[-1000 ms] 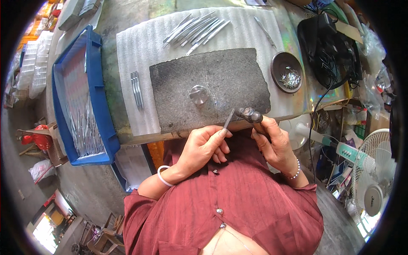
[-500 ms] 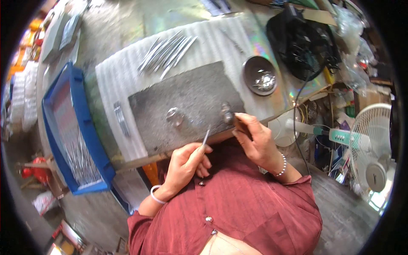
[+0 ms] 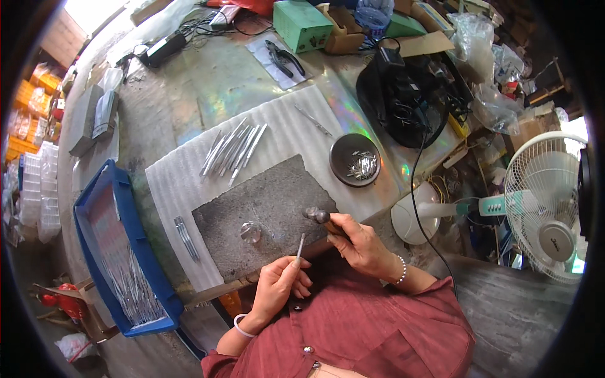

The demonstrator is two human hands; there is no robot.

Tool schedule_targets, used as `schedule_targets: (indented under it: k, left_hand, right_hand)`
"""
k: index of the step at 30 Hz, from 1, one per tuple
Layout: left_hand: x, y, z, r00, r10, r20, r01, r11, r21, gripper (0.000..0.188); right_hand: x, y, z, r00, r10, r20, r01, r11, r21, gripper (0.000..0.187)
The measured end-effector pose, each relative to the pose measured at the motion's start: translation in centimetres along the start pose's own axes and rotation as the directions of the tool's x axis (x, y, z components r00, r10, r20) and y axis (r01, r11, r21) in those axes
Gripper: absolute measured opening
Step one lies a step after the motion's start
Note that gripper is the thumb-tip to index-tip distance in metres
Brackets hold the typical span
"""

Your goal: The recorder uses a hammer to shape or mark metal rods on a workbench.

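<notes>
Left hand (image 3: pixel 282 283): thumb and fingers pinched on a thin metal rod (image 3: pixel 301 244), which points up and away from the person.
Right hand (image 3: pixel 360 242): fingers wrapped around the handle of a hammer (image 3: pixel 317 215), its dark head just beyond the fingertips.
Gap between hands: the two are apart, the rod's tip below and slightly left of the hammer head.
Dark slab (image 3: pixel 277 195): ahead of both hands, rough-faced, its near right corner under the hammer head.
Round shiny block (image 3: pixel 251 232): on the slab, ahead and to the left of the left hand.
White foam sheet (image 3: pixel 167 179): under the slab, spreading beyond the hands on the table (image 3: pixel 208 94).
Rod pile (image 3: pixel 234 150): on the foam, well ahead of the left hand, lying roughly side by side.
Small rod group (image 3: pixel 186 238): on the foam, left of the left hand.
Single thin tool (image 3: pixel 313 120): on the foam, well ahead of the right hand.
Brown bowl (image 3: pixel 338 162): ahead of the right hand, holding small shiny metal pieces (image 3: pixel 363 165).
Blue tray (image 3: pixel 144 252): well left of the left hand, with many slim rods (image 3: pixel 134 286) gathered at its near end.
Pliers (image 3: pixel 283 60): dark-handled, far ahead of both hands.
Fan (image 3: pixel 546 208): well right of the right hand.
</notes>
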State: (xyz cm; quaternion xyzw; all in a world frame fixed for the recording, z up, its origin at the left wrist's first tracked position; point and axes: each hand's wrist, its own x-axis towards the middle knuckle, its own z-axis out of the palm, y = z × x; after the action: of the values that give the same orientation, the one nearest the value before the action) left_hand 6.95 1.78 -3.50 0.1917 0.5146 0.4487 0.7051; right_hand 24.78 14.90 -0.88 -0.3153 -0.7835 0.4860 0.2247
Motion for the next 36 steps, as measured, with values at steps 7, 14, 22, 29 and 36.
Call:
schedule_targets:
  k: [7, 14, 22, 29, 36]
  left_hand:
    - [0.0, 0.3, 0.3, 0.998, 0.028, -0.050, -0.028, 1.000, -0.013, 0.030]
    - [-0.6, -0.2, -0.2, 0.999, 0.027, 0.030, -0.025, 0.997, -0.075, 0.027]
    - [-3.4, 2.5, -1.0, 0.989, 0.147, 0.006, -0.147, 0.988, 0.053, 0.025]
    - [-4.8, 3.6, -3.1, 0.973, 0.230, 0.000, -0.229, 0.970, 0.081, 0.025]
    - [-5.6, 3.3, -6.1, 0.860, 0.431, -0.272, -0.432, 0.900, 0.060, 0.021]
  right_hand:
    - [0.0, 0.2, 0.0, 1.000, 0.007, -0.001, -0.007, 1.000, -0.002, 0.033]
    - [1.0, 0.5, 0.4, 0.990, -0.103, -0.098, 0.068, 0.948, -0.312, 0.038]
    - [4.2, -1.3, 0.6, 0.978, -0.179, 0.106, 0.202, 0.696, -0.689, 0.038]
    - [9.8, -3.3, -1.5, 0.935, -0.246, 0.256, 0.351, 0.756, -0.553, 0.032]
    - [15.4, -5.2, -1.0, 0.939, -0.155, 0.308, 0.307, 0.781, -0.543, 0.027]
